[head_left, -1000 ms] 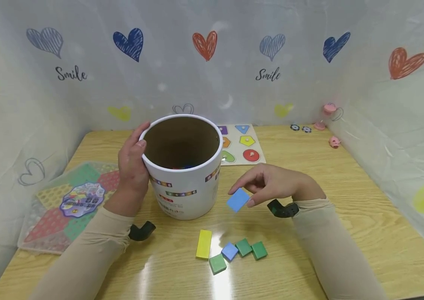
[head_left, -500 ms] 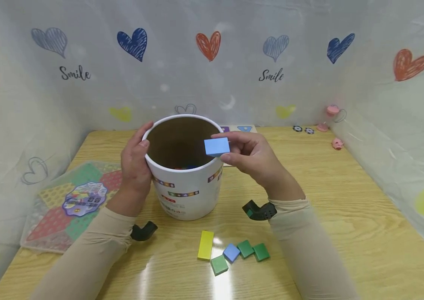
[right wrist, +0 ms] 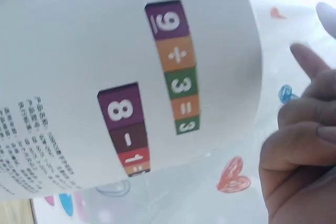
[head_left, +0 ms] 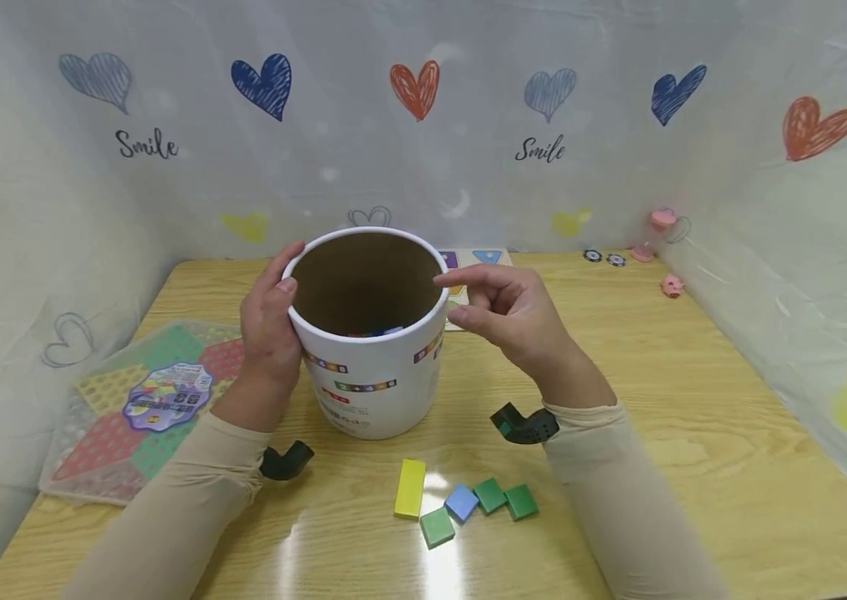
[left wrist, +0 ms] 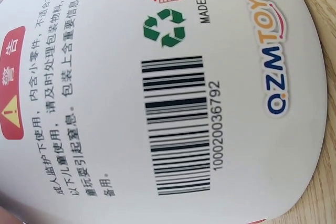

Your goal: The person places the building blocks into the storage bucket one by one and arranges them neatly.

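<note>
Left hand (head_left: 268, 329): clamped on the rim of a white toy bucket (head_left: 382, 408), thumb toward the near side. Bucket upright on the wood-grain table (head_left: 709, 433), left of centre; a few blue and reddish blocks (head_left: 386, 332) partly visible deep inside.

Right hand (head_left: 517, 321): at the bucket's right side, forefinger reaching to the rim, thumb and forefinger apart; contact with rim cannot be told.

In front of bucket: long yellow block (head_left: 410, 489); light green block (head_left: 437, 528) just beside its near end; blue block (head_left: 462, 503), then two darker green blocks (head_left: 489, 496) in a slanting row.

Left wrist view: barcode (left wrist: 177, 129) and QZMTOY logo (left wrist: 273, 56) on bucket wall. Right wrist view: printed sum 9 ÷ 3 = 3 (right wrist: 176, 69).

Farther out: clear plastic case (head_left: 67, 417) with coloured perforated panels, left; peg puzzle board (head_left: 504, 256) behind bucket, partly hidden; back right, two poker chips (head_left: 592, 256), pink hourglass (head_left: 663, 217), pink pig figure (head_left: 672, 286); heart-printed sheet (head_left: 356, 150) behind
</note>
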Demonstrator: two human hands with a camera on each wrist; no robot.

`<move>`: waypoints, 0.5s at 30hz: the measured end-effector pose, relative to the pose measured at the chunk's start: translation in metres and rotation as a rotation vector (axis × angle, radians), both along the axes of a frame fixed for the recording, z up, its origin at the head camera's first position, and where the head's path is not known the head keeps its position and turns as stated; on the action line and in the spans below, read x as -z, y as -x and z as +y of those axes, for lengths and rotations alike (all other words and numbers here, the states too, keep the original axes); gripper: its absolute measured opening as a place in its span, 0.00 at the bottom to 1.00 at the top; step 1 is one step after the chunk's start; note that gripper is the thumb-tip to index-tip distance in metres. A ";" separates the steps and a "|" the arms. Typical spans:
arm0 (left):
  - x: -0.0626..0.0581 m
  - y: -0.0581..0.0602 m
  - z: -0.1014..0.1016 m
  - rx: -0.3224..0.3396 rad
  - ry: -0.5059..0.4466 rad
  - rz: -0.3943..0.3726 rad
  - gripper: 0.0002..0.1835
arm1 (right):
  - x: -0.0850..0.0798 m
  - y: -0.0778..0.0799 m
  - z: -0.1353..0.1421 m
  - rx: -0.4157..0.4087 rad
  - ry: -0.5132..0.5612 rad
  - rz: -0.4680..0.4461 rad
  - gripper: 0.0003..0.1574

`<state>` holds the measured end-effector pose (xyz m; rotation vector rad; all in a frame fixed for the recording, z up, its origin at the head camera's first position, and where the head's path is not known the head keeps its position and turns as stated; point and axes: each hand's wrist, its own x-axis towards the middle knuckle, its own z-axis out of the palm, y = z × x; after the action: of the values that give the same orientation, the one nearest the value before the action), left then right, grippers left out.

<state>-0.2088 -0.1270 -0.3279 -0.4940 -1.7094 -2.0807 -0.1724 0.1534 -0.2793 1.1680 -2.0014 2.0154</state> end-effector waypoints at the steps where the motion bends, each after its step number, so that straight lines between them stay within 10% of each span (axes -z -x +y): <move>1: 0.000 0.000 -0.001 0.001 -0.009 -0.003 0.25 | 0.001 -0.002 -0.001 -0.055 -0.026 0.039 0.18; 5: -0.001 0.000 -0.002 0.004 -0.023 -0.008 0.26 | 0.016 -0.016 -0.013 -0.279 -0.310 0.140 0.16; 10: 0.000 -0.001 -0.002 -0.009 -0.014 0.006 0.25 | 0.055 -0.027 -0.036 -0.362 -0.872 0.112 0.21; 15: -0.002 -0.002 -0.001 -0.001 0.009 0.003 0.25 | 0.084 -0.024 -0.045 -0.413 -1.075 0.009 0.25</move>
<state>-0.2070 -0.1284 -0.3257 -0.4988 -1.7177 -2.0711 -0.1483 0.1086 -0.3637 1.8178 -3.1354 0.8729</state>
